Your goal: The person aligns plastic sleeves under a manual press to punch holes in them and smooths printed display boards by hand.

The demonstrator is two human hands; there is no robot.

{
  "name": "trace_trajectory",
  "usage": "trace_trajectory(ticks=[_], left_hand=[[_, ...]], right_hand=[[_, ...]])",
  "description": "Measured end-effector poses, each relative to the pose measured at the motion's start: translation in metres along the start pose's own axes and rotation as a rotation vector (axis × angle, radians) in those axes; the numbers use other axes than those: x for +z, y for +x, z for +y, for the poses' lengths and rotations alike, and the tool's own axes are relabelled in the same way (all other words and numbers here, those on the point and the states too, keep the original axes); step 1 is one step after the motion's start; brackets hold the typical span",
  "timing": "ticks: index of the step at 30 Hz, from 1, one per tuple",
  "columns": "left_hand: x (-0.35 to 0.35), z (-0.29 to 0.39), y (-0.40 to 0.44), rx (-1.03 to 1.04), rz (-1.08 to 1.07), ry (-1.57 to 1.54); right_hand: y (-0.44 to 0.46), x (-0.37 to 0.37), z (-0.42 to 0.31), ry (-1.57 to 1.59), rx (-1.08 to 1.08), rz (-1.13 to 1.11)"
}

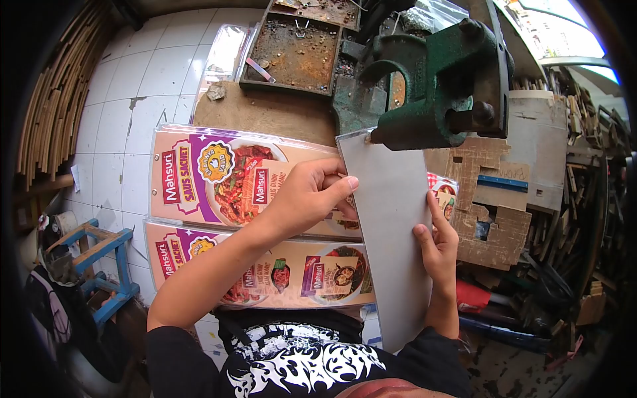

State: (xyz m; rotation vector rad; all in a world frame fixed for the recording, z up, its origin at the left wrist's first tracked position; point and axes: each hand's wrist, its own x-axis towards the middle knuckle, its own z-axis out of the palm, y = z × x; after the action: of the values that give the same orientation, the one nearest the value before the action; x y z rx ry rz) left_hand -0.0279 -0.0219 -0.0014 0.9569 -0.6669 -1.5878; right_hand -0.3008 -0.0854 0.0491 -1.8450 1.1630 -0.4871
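A long grey panel [391, 219] lies slantwise before me, its plain side up. My left hand [315, 192] pinches its left edge between thumb and fingers. Lower on the opposite edge, my right hand [438, 242] grips it with the thumb on top. The panel's far corner sits under the nose of a green hand press [424, 99]; whether the two touch I cannot tell. Beneath my left arm are two stacks of printed sauce signs, an upper stack [176, 205] and a lower stack [285, 298]. Part of another printed piece [443, 192] shows beyond the panel's right edge.
A rusty tray [292, 53] of small metal bits stands left of the press on a wooden board [279, 116]. Cut cardboard [491, 219] and piled strips are at right. A blue frame [109, 265] and wooden slats [63, 99] are at left.
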Motion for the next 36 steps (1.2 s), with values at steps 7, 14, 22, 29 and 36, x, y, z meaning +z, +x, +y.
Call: trace_trajectory(ticks=[7,14,22,29,36], left_hand=[[-0.001,-0.004,0.002,0.002,-0.001,0.003],[-0.001,-0.002,0.001,-0.019,-0.002,-0.016],[-0.002,-0.002,0.003,0.042,-0.030,-0.036],[0.001,0.000,0.002,0.071,-0.014,-0.014],[-0.003,-0.001,0.002,0.078,-0.049,0.028]], right_hand=[[0.001,0.001,-0.001,0.052,0.029,-0.014],[0.001,0.001,-0.003,0.048,0.045,-0.029],[0.003,0.001,-0.002,0.017,-0.048,-0.014],[0.001,0.001,-0.002,0.001,-0.039,-0.013],[0.002,0.002,0.001,0.031,-0.067,-0.010]])
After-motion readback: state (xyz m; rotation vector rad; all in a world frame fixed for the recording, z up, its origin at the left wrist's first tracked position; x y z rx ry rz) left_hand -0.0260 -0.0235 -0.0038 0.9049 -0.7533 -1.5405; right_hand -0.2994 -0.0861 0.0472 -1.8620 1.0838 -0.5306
